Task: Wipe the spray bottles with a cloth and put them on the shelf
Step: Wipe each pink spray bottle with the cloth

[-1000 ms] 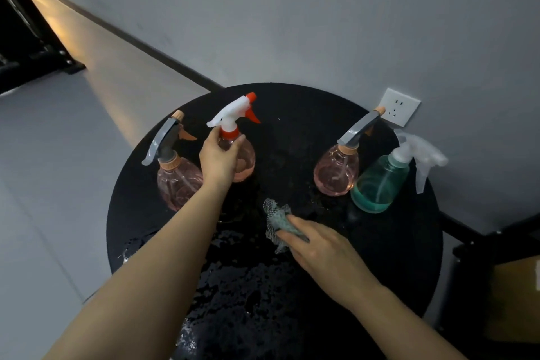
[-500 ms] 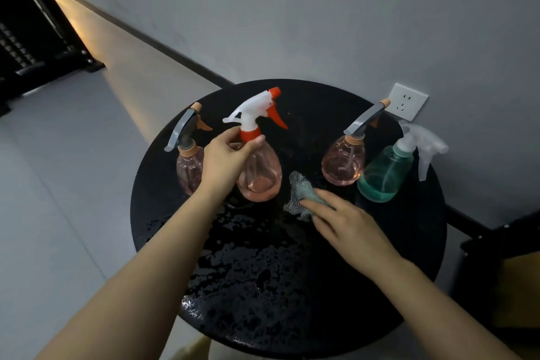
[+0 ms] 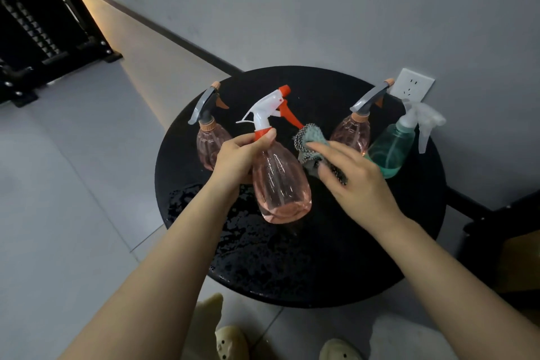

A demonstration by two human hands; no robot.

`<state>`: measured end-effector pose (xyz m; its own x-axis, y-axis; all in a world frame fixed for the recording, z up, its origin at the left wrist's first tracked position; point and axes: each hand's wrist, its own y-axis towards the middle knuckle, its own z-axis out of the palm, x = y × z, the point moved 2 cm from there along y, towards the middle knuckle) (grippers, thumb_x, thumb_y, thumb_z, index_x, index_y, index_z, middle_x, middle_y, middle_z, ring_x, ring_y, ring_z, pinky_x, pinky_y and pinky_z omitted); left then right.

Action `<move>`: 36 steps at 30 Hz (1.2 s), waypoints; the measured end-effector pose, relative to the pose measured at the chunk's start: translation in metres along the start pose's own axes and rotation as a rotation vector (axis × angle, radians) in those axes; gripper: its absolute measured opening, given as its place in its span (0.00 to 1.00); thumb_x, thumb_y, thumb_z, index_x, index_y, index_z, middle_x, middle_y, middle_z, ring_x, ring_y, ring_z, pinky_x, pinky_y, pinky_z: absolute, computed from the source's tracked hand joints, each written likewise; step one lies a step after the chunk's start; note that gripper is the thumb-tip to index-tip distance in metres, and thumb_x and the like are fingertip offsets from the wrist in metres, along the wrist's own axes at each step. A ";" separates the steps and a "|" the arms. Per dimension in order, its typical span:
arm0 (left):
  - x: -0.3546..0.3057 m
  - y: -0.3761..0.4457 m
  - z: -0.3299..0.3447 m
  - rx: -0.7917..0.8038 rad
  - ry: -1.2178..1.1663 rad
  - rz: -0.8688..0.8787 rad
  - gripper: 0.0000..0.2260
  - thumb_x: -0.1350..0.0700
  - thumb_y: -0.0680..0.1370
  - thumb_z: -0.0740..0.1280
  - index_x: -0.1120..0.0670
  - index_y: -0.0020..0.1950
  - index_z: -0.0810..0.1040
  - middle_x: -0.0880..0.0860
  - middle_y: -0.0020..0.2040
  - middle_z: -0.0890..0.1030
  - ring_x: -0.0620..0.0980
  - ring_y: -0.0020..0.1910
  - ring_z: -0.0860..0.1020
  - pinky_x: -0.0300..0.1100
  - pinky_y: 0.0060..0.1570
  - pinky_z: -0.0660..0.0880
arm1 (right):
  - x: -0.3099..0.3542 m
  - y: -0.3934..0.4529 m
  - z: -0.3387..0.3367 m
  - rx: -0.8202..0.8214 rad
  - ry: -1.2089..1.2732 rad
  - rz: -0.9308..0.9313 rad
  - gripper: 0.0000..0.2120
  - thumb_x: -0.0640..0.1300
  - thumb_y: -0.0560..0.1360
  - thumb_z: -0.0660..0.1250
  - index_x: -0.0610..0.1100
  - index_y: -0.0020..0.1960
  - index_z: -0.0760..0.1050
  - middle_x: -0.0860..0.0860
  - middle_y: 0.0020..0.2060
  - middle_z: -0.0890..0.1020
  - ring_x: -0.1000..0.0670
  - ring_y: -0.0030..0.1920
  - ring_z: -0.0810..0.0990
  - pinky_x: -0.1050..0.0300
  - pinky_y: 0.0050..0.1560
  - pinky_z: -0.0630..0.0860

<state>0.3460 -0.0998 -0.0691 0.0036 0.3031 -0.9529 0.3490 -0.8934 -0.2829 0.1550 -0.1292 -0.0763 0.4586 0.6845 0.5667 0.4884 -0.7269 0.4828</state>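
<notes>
Now my left hand [image 3: 238, 159] grips the pink bottle [image 3: 279, 181] upright by its neck — my right hand [image 3: 349, 177] pinches the cloth [image 3: 311, 145] just beside it.

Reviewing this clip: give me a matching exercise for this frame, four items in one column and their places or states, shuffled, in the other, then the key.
Items
1. Pink bottle with white and orange trigger
2. Green bottle
3. Cloth
4. Pink bottle with grey trigger at far left

States
A. Standing on the round table, nearest the wall socket
B. Gripped at the neck by the left hand
C. Standing on the table behind the left hand
D. Held in the right hand

Pairs: 1-B, 2-A, 3-D, 4-C
</notes>
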 end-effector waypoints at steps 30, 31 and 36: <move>0.014 0.005 0.001 0.186 -0.068 -0.200 0.18 0.41 0.65 0.71 0.54 0.43 0.81 0.56 0.45 0.83 0.55 0.44 0.80 0.50 0.48 0.77 | 0.039 -0.015 0.009 0.316 -0.170 -0.329 0.17 0.46 0.79 0.57 0.45 0.64 0.75 0.44 0.65 0.74 0.46 0.66 0.71 0.50 0.65 0.70; 0.015 0.003 0.003 0.182 -0.040 -0.187 0.14 0.43 0.68 0.69 0.54 0.41 0.80 0.55 0.43 0.82 0.53 0.42 0.80 0.48 0.44 0.78 | 0.039 -0.010 0.010 0.309 -0.146 -0.226 0.18 0.48 0.78 0.56 0.47 0.65 0.74 0.47 0.66 0.73 0.49 0.66 0.71 0.51 0.63 0.72; 0.019 0.000 0.006 0.161 -0.054 -0.177 0.10 0.50 0.76 0.62 0.51 0.37 0.76 0.47 0.31 0.78 0.44 0.27 0.77 0.39 0.30 0.74 | 0.035 -0.002 0.014 0.276 0.060 0.086 0.18 0.49 0.78 0.56 0.52 0.67 0.72 0.57 0.69 0.69 0.58 0.68 0.66 0.64 0.65 0.63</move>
<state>0.3402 -0.0960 -0.0875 -0.0960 0.4452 -0.8903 0.1856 -0.8707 -0.4555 0.1803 -0.1026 -0.0668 0.4662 0.6104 0.6404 0.6368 -0.7340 0.2360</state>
